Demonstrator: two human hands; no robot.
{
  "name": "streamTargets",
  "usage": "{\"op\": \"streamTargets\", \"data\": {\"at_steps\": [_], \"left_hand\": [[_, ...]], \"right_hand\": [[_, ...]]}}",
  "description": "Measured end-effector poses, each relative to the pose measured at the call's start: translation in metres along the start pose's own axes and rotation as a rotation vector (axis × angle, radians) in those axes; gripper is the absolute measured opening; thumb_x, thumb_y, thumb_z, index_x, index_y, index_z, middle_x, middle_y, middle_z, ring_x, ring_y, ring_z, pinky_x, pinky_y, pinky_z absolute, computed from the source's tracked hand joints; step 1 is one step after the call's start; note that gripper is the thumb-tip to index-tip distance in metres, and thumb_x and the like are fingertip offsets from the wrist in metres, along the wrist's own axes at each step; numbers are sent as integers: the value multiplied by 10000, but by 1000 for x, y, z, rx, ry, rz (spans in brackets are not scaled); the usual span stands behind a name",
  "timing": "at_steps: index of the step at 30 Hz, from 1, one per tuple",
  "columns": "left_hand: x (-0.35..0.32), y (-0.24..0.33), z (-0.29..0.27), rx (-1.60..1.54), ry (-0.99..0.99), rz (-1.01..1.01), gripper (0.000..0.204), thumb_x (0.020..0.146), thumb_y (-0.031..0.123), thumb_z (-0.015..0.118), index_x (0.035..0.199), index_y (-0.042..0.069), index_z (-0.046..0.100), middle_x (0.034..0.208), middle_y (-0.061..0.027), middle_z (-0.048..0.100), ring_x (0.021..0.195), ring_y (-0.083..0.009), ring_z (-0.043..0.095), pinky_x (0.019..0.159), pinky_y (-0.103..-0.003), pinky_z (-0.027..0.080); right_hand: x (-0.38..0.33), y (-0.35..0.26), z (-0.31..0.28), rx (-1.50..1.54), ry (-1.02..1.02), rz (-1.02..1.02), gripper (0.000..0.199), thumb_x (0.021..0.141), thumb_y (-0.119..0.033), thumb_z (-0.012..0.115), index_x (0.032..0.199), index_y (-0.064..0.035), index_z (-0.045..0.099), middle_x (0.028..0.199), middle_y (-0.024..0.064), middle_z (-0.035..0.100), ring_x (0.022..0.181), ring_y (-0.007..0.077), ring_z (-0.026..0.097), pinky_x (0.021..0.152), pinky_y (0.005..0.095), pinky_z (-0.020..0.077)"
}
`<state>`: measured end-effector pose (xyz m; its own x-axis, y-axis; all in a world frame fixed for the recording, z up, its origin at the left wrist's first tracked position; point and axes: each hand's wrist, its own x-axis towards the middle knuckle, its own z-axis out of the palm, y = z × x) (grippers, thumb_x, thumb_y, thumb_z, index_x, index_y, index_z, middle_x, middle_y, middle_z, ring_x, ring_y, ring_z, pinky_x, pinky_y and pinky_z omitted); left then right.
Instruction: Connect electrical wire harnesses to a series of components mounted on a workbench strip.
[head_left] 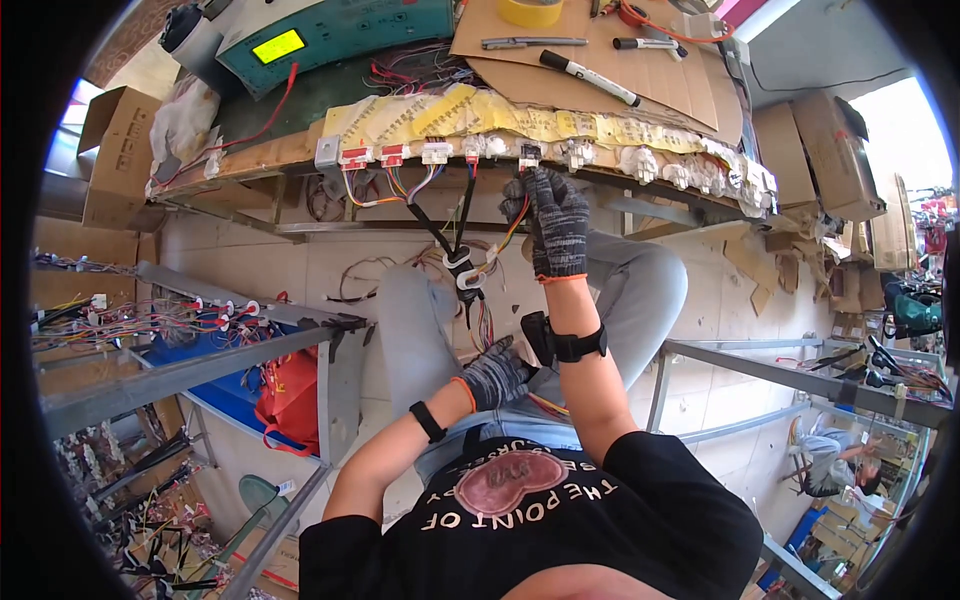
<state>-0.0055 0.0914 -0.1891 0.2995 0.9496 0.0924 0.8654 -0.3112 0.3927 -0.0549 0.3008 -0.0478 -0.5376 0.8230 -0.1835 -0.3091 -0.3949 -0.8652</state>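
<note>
My right hand, in a grey knit glove with an orange cuff, reaches up to the bench edge. Its fingers are closed at a small wire connector, partly hidden by the fingertips. Coloured wires run from there to a wiring harness with black sleeves and white rings, hanging in front of the bench. Other harness branches end in plugs seated along the edge, among them a red-and-white connector and a white connector. Over my lap, my gloved left hand closes round the harness's lower wires.
A teal tester with a lit screen stands at the bench's back left. Markers and yellow tape lie on cardboard. Metal frames flank me, the left one hung with wires. A red bag sits beside it. Another person sits far right.
</note>
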Motion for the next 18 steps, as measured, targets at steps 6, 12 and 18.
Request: {"op": "streamTargets", "data": {"at_steps": [6,12,18], "left_hand": [[21,-4,-44,-220,-584,-29,428,827,451,450,789,72,644,757,-122,635,753,-289,609,638,-389,475],[-21,-48,-101,-157,-404,-101,513,824,547,414,658,85,564,603,-99,583,600,-315,572,543,-410,433],[-65,-56,-159,193,-153,-136,318,748,430,607,681,120,608,658,-56,590,654,-239,574,559,-360,444]], "right_hand": [[-1,-4,-3,-40,-46,-57,149,872,-133,550,852,11,584,699,88,609,574,152,577,543,288,504],[-2,0,-3,-6,-60,-69,168,882,-138,535,863,24,580,698,87,610,574,151,573,555,292,501],[-5,-4,0,18,-31,-117,175,890,-138,522,875,27,580,697,83,603,579,145,570,561,280,495]]}}
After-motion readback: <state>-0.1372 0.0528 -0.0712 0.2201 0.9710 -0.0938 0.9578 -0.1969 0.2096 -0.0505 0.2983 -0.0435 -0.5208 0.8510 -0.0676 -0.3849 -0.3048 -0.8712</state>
